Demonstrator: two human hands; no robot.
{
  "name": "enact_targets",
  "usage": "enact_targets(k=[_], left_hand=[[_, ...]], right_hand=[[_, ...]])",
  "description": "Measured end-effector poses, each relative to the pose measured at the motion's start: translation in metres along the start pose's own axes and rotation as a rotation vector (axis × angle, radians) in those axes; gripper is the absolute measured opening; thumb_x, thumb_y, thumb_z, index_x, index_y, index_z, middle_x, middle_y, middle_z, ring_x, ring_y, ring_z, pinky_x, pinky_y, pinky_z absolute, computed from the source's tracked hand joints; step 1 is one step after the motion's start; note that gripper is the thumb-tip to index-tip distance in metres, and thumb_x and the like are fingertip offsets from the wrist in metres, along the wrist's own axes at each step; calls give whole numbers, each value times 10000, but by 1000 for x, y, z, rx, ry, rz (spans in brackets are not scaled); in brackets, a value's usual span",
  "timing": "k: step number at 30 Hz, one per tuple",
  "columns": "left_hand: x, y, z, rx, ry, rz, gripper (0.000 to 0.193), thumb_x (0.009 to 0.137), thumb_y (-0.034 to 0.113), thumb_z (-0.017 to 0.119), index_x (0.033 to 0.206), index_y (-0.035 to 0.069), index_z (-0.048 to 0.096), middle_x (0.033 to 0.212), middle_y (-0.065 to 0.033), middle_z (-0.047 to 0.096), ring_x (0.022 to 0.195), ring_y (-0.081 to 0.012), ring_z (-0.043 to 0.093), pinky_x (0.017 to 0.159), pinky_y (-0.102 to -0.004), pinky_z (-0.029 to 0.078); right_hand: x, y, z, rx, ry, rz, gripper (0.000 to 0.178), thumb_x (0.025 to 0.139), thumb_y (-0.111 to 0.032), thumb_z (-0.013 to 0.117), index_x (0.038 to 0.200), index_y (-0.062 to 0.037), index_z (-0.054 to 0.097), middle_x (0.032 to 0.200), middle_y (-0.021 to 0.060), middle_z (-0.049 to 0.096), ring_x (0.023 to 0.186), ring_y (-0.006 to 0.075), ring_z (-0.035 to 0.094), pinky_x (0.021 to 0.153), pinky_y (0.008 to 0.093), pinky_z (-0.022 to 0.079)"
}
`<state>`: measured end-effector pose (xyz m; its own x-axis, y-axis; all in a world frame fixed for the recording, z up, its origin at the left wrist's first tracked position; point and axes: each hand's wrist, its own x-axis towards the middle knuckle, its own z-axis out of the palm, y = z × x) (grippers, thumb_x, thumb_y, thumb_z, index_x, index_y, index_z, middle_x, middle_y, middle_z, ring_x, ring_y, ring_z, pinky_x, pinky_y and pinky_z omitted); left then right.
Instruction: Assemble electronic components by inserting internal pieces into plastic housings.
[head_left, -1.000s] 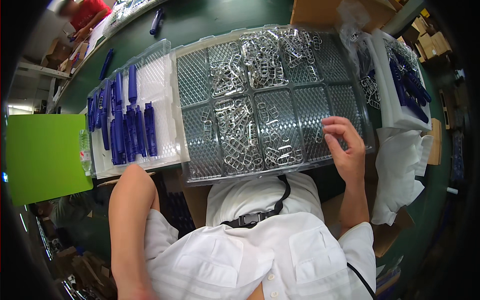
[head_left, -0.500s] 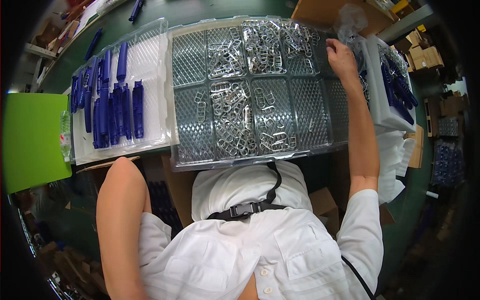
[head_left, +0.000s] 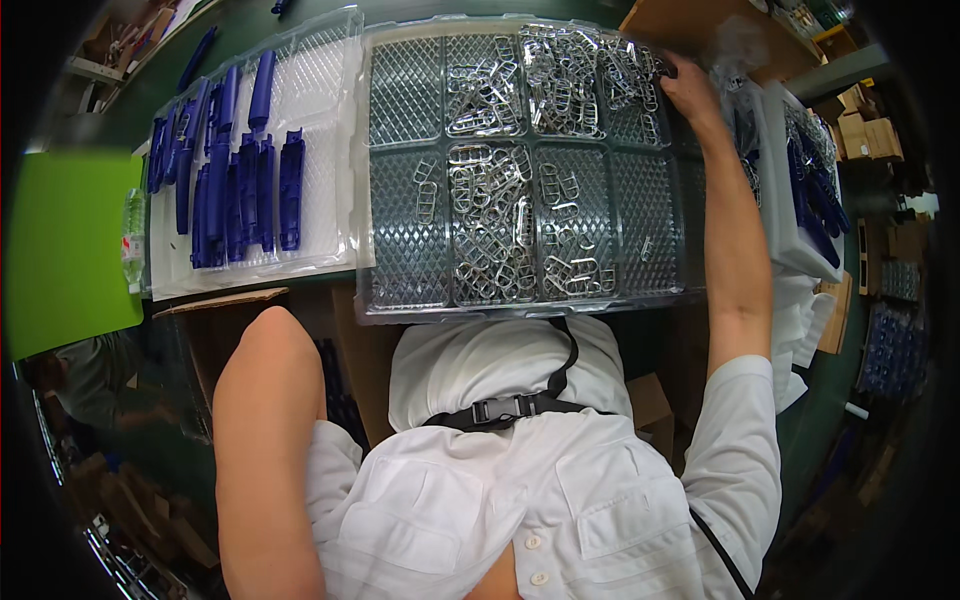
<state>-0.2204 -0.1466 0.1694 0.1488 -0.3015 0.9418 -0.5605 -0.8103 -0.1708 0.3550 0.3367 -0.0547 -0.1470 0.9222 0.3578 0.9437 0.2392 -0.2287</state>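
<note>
My right hand (head_left: pixel 692 88) reaches to the far right corner of a clear compartmented tray (head_left: pixel 405 318). Its fingers are curled in beside the metal buckles (head_left: pixel 628 82) there; what they hold, if anything, is too small to make out. Shiny wire-like metal buckles (head_left: pixel 490 225) lie loose in several of the tray's compartments. Only my left upper arm and elbow (head_left: pixel 270 350) show; the left hand is out of the picture.
On the left, a second clear tray (head_left: pixel 325 190) holds long dark-blue plastic pieces (head_left: pixel 245 190). Beyond it are a plastic bottle (head_left: pixel 133 240) and a green board (head_left: pixel 75 250). A white foam box (head_left: pixel 775 165) with blue pieces and metal parts stands at the right.
The whole view has shifted, so both trays sit higher and farther right. Relative to the tray, my right hand has moved slightly left, closer to the buckles in the far right compartment.
</note>
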Motion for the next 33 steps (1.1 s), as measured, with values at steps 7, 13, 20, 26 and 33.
enact_targets(k=[7,13,20,26,33], left_hand=[[33,97,8,-110,-45,-27,184,914,57,560,988,9,722,1052,-86,700,947,-236,681,960,-420,571],[-7,-31,16,-129,-92,-141,201,911,52,538,973,14,725,1050,-86,704,936,-239,685,957,-431,575],[-20,-20,-1,-44,-156,-361,223,907,47,513,956,20,729,1048,-85,709,924,-241,690,953,-443,580],[-109,107,-63,160,373,-1024,111,889,65,780,977,93,720,982,-73,716,787,-213,714,849,-392,551],[-430,261,26,944,833,-2521,235,1025,214,624,1116,35,746,990,-131,769,901,-210,746,845,-363,578]], right_hand=[[-18,-3,-30,-20,-177,241,527,815,-334,717,1264,-57,722,1147,164,767,1057,324,733,898,421,562],[-51,-125,-68,699,-219,226,258,944,-208,797,1112,-19,743,966,-8,722,869,74,633,799,230,497],[-57,-137,-36,652,-319,69,286,983,-192,773,1194,-7,718,1018,-1,715,935,73,636,841,223,505],[-51,-120,-10,536,-379,-37,333,1002,-176,744,1293,-18,708,1115,27,739,1026,108,666,910,258,523],[-61,-144,-6,362,-286,-109,320,1026,-150,689,1321,-26,704,1167,59,743,1077,121,671,946,269,509]])
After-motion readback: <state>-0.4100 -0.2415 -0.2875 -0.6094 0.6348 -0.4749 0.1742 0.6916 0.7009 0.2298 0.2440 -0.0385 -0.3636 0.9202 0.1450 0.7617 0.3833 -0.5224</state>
